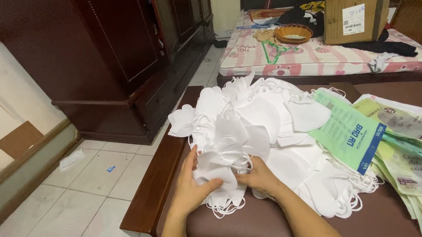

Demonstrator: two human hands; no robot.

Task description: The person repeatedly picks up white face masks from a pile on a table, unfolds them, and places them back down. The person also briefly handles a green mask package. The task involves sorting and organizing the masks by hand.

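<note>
A big loose heap of white face masks [267, 120] with thin ear loops lies on a brown padded bench [263, 225]. My left hand [190, 185] grips a small bunch of white masks [218, 165] at the heap's near edge, thumb on top. My right hand [260, 177] pinches the same bunch from the right side. Both forearms come in from the bottom of the view.
Green printed plastic bags [346, 132] and a stack of similar yellow-green bags [406, 158] lie to the right of the heap. A dark wooden cabinet [115, 54] stands to the left over a tiled floor [77, 193]. Behind are a mattress [316, 56], a cardboard box [355, 18] and a basket [293, 32].
</note>
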